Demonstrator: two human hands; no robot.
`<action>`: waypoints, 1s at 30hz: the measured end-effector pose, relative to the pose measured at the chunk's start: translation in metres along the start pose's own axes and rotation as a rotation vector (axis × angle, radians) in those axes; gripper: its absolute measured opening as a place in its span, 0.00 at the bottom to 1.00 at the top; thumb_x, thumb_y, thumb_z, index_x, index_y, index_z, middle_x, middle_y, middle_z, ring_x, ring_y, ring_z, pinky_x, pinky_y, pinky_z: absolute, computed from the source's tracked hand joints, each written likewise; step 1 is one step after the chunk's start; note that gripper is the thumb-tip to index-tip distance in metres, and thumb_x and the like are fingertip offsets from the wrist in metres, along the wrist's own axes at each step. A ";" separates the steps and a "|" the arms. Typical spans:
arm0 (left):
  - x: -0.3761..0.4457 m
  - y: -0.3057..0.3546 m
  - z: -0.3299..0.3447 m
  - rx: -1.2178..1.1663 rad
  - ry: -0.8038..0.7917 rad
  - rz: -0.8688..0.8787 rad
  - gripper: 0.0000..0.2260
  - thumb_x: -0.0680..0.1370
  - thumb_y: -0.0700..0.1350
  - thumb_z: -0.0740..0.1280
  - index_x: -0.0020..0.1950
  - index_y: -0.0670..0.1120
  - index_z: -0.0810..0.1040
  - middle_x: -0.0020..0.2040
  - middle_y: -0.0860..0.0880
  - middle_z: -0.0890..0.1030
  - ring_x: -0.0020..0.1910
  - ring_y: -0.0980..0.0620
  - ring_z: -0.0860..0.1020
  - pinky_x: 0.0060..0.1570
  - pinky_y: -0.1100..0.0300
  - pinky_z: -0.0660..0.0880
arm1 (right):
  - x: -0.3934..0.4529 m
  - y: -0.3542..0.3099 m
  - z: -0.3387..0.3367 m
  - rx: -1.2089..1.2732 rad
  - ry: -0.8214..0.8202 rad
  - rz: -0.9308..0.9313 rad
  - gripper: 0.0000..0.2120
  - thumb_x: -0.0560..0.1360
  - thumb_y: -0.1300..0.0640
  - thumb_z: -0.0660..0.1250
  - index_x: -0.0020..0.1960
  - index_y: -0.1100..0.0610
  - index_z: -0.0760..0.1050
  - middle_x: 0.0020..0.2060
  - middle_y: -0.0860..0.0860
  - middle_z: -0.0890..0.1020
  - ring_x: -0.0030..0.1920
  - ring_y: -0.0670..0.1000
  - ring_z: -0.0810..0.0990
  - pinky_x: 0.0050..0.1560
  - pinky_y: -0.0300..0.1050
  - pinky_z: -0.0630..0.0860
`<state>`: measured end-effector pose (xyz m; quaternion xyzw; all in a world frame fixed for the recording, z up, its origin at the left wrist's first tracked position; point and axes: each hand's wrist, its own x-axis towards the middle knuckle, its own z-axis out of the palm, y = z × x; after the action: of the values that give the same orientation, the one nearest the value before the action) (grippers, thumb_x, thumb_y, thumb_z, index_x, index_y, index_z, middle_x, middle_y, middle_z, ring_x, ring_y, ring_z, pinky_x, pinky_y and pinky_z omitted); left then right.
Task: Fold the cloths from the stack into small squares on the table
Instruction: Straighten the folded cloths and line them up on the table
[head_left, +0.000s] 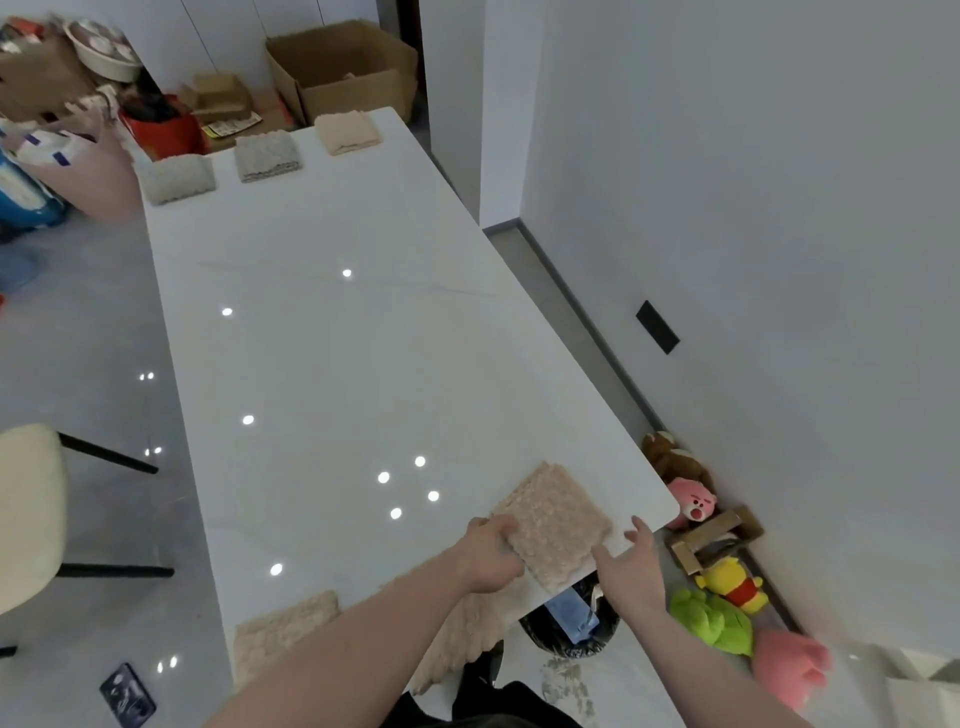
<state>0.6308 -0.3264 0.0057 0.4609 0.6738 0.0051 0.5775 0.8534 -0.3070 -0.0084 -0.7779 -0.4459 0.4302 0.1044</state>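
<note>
Two hands — left hand (491, 558) grips beige cloth (558, 525).

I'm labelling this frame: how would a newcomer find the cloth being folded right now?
Start at the long white table and follow it to the near right corner. The fluffy beige folded cloth lies there, with the left hand gripping its edge, unlike the three untouched squares at the far end.

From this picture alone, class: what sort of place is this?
Probably a home, perhaps a dining area: a long white table, a cushioned chair, cardboard boxes and plush toys on the floor.
</note>
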 end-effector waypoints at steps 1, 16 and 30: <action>0.003 0.003 0.000 -0.036 -0.006 0.005 0.32 0.75 0.44 0.69 0.78 0.53 0.64 0.79 0.46 0.55 0.72 0.45 0.68 0.62 0.60 0.73 | 0.006 -0.003 -0.002 -0.015 -0.021 -0.010 0.33 0.79 0.52 0.67 0.80 0.53 0.57 0.73 0.53 0.70 0.38 0.47 0.81 0.38 0.44 0.73; 0.019 0.039 -0.002 0.075 0.043 0.211 0.27 0.75 0.51 0.70 0.73 0.50 0.71 0.70 0.49 0.68 0.77 0.50 0.58 0.73 0.63 0.60 | 0.032 -0.014 -0.017 0.035 0.140 -0.059 0.11 0.80 0.57 0.62 0.61 0.55 0.76 0.56 0.54 0.80 0.41 0.52 0.80 0.41 0.49 0.78; -0.002 0.025 -0.007 0.230 0.089 0.232 0.37 0.79 0.36 0.56 0.83 0.45 0.40 0.83 0.53 0.39 0.80 0.49 0.57 0.76 0.58 0.61 | 0.024 -0.017 0.003 -0.573 0.027 -0.445 0.31 0.78 0.55 0.65 0.79 0.46 0.63 0.80 0.49 0.60 0.77 0.56 0.59 0.75 0.58 0.64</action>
<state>0.6409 -0.3099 0.0235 0.5980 0.6372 0.0150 0.4860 0.8465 -0.2791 -0.0141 -0.6652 -0.7053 0.2442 -0.0207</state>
